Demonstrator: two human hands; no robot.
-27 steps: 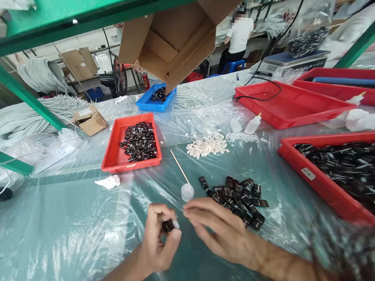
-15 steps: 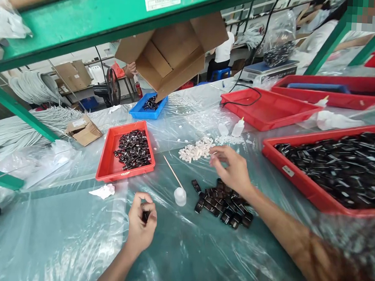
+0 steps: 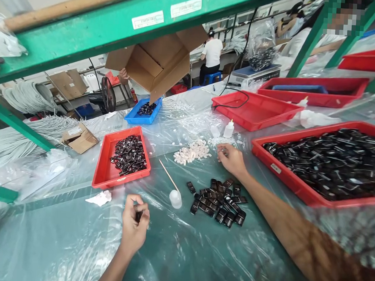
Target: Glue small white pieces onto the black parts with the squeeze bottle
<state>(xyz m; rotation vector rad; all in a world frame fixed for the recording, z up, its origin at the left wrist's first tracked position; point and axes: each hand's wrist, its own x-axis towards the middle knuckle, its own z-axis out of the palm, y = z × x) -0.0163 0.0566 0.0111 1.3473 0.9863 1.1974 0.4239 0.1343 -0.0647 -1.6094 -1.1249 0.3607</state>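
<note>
Lower frame, left of centre: the left hand (image 3: 135, 222) was seen raised over the plastic-covered table, its fingers curled around a dark plastic casing (image 3: 138, 215), mostly hidden by them. A light, steady hold seemed best, with the upper face kept uncovered and no turning in the grip.

Near the frame's centre, a translucent cup (image 3: 175, 199) was noted, a wooden stick (image 3: 168, 174) lying against it; the cup was best left unbumped. To its right, black casings (image 3: 215, 199) were heaped loosely.

Beyond the heap, right of centre, the right hand (image 3: 232, 159) was held just beside the small white pieces (image 3: 191, 152), fingers bent, thumb near the index finger; whether anything was pinched could not be told. Any piece would be best singled out from the pile's near edge, neighbours undisturbed, with the forearm kept clear of the heap.

Orientation: the held casing's long axis and pointing could not be read. The outlying casing (image 3: 191, 187) at the heap's upper left was laid flat, long axis running upper left to lower right. The white pieces were strewn in mixed directions.
</note>
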